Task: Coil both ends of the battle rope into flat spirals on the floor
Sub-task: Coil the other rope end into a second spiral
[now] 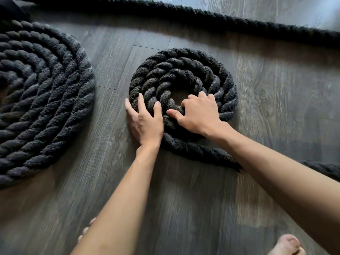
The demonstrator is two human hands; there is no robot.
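My left hand (145, 118) lies with fingers straight and spread against the outer left edge of the small spiral (182, 70), bracing it. My right hand (198, 115) has its fingers curled over the innermost turns, thumb laid on the rope beside the open centre. This small spiral lies flat on the wooden floor (184, 199), only a few turns wide. The large spiral (42, 92) sits to its left, apart from it. The feed rope (322, 168) leaves the near side under my right forearm.

I judge the loose centre to be the risk. If I press unevenly while turning, the inner turns could ride up over each other or spring open. The stiff feed could also drag the whole coil sideways.

No container is in view.
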